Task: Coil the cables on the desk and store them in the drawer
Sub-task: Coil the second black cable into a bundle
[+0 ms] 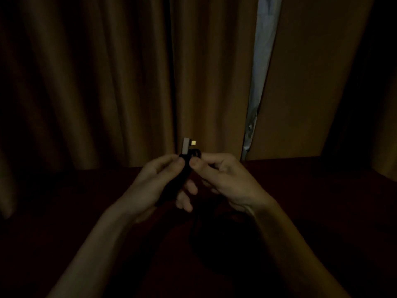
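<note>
Two hands, left (pixel 154 186) and right (pixel 227 179), one black cable (pixel 186 167), one plug (pixel 187 145), one desk (pixel 311 190).

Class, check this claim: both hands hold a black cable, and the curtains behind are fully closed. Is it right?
Not quite: the head view shows a bright gap between the curtains, so they are not fully closed. The left hand and right hand do hold the black cable.

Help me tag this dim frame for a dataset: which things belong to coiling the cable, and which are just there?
In the job:
black cable, pinched between both hands
grey connector at its end
left hand
right hand
desk, dark red, beneath the hands

Just there:
brown curtains
pale gap between them
</note>
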Demonstrator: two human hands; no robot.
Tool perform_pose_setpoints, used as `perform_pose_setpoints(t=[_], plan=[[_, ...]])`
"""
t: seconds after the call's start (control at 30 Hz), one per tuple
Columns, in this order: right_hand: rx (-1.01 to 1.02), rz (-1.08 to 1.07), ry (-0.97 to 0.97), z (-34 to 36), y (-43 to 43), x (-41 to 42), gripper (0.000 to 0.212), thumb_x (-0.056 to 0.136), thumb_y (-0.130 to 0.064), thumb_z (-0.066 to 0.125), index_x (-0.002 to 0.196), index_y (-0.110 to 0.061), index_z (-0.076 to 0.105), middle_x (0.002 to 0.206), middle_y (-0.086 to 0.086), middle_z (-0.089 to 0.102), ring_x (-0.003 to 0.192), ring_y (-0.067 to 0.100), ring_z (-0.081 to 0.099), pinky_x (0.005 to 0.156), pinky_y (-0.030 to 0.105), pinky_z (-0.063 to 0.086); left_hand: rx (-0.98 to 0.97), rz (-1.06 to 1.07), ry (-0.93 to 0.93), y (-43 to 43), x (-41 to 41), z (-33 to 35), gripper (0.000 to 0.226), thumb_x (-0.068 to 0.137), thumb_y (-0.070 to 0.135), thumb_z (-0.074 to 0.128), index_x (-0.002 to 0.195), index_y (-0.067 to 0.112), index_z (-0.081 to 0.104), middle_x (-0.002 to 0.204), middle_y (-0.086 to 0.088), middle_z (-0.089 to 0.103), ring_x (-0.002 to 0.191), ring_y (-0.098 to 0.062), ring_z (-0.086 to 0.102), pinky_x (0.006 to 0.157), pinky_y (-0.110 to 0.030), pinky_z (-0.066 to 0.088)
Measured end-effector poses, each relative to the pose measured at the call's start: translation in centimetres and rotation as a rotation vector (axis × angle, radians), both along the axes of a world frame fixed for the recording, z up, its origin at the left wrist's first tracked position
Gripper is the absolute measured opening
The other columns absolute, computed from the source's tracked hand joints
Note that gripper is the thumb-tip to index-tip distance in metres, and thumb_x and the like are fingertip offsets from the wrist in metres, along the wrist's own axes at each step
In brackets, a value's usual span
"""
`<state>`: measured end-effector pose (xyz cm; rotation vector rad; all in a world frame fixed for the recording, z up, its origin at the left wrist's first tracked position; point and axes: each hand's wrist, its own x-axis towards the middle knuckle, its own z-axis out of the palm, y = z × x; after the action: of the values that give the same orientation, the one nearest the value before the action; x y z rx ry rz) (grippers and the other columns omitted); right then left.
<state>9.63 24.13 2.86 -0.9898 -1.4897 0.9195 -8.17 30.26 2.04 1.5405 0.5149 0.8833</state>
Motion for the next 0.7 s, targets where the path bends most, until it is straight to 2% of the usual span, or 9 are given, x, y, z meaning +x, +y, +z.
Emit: perform_pose_setpoints(t=[0.1, 0.2, 0.27, 0.37, 0.47, 0.53, 0.6, 0.63, 0.7], plan=[[-0.007, 0.042, -0.002, -0.1, 0.3, 0.1, 0.036, 0.107, -0.021, 0.047, 0.117, 0.01, 0.064, 0.065, -0.002, 0.056, 0.043, 0.002, 0.034, 0.041, 0.015, 0.024, -0.045, 0.005, -0.085, 0.2, 1.1, -0.9, 0.03, 0.09, 0.045, 0.067, 0.109, 0.023, 0.078, 0.076, -0.013, 0.067, 0.049, -0.02, 0.052, 0.045, -0.024, 0.042], [-0.061, 0.028, 0.096, -0.7, 0.9, -0.2, 0.031, 0.109, -0.022, 0.043, 0.122, -0.004, 0.066, 0.067, -0.002, 0.053, 0.039, 0.004, 0.03, 0.036, 0.016, 0.022, 0.043, 0.12, -0.126, 0.4, 2.0, -1.5, 0.033, 0.086, 0.039, 0.067, 0.11, 0.021, 0.078, 0.078, -0.011, 0.068, 0.055, -0.02, 0.051, 0.048, -0.023, 0.04], [-0.127, 0.005, 0.17, -0.9, 1.2, -1.0, 0.032, 0.111, -0.022, 0.038, 0.124, -0.007, 0.063, 0.065, -0.004, 0.045, 0.04, 0.004, 0.029, 0.036, 0.016, 0.023, 0.154, 0.227, -0.132, 0.4, 2.2, -1.8, 0.027, 0.086, 0.036, 0.069, 0.11, 0.026, 0.078, 0.088, -0.013, 0.075, 0.068, -0.024, 0.061, 0.055, -0.028, 0.047], [-0.186, -0.026, 0.23, -0.8, 1.3, -2.1, 0.028, 0.111, -0.02, 0.034, 0.117, -0.01, 0.059, 0.068, -0.002, 0.041, 0.044, 0.007, 0.029, 0.041, 0.021, 0.02, 0.286, 0.32, -0.138, 0.4, 2.3, -1.9, 0.023, 0.089, 0.027, 0.069, 0.111, 0.026, 0.076, 0.103, 0.001, 0.079, 0.096, -0.013, 0.072, 0.079, -0.023, 0.054], [-0.213, -0.082, 0.265, -0.6, 1.3, -2.5, 0.02, 0.107, -0.02, 0.033, 0.111, -0.014, 0.053, 0.072, 0.0, 0.041, 0.044, 0.007, 0.03, 0.043, 0.022, 0.02, 0.384, 0.403, -0.107, 0.3, 2.2, -1.7, 0.027, 0.09, 0.023, 0.069, 0.117, 0.024, 0.073, 0.108, 0.014, 0.077, 0.104, -0.003, 0.07, 0.086, -0.018, 0.054], [-0.236, -0.114, 0.277, -0.6, 1.2, -2.6, 0.021, 0.107, -0.03, 0.039, 0.104, -0.014, 0.051, 0.074, 0.0, 0.043, 0.045, 0.006, 0.032, 0.041, 0.02, 0.024, 0.47, 0.513, -0.036, 0.2, 2.3, -2.0, 0.034, 0.089, 0.027, 0.073, 0.124, 0.026, 0.071, 0.11, 0.017, 0.075, 0.106, 0.0, 0.069, 0.09, -0.023, 0.056], [-0.245, -0.167, 0.272, -0.4, 0.9, -2.9, 0.028, 0.106, -0.039, 0.046, 0.093, -0.015, 0.055, 0.069, -0.003, 0.046, 0.045, 0.004, 0.035, 0.04, 0.018, 0.027, 0.673, 0.645, 0.043, 0.2, 2.2, -2.4, 0.036, 0.09, 0.03, 0.076, 0.124, 0.036, 0.069, 0.101, 0.015, 0.076, 0.093, -0.004, 0.072, 0.081, -0.031, 0.061], [-0.241, -0.187, 0.263, -0.3, 0.7, -3.1, 0.03, 0.105, -0.04, 0.048, 0.089, -0.016, 0.057, 0.066, -0.006, 0.049, 0.045, 0.003, 0.038, 0.04, 0.017, 0.028, 0.827, 0.719, 0.09, 0.6, 2.0, -2.8, 0.034, 0.091, 0.032, 0.075, 0.125, 0.034, 0.068, 0.095, 0.01, 0.075, 0.084, -0.009, 0.072, 0.072, -0.036, 0.061], [-0.215, -0.179, 0.237, -0.2, 0.5, -3.6, 0.031, 0.105, -0.038, 0.051, 0.083, -0.018, 0.059, 0.055, -0.015, 0.056, 0.043, -0.003, 0.046, 0.041, 0.012, 0.033, 1.076, 0.833, 0.174, 1.4, 1.6, -3.3, 0.039, 0.092, 0.036, 0.07, 0.127, 0.021, 0.069, 0.086, -0.001, 0.071, 0.07, -0.014, 0.067, 0.059, -0.037, 0.057]])
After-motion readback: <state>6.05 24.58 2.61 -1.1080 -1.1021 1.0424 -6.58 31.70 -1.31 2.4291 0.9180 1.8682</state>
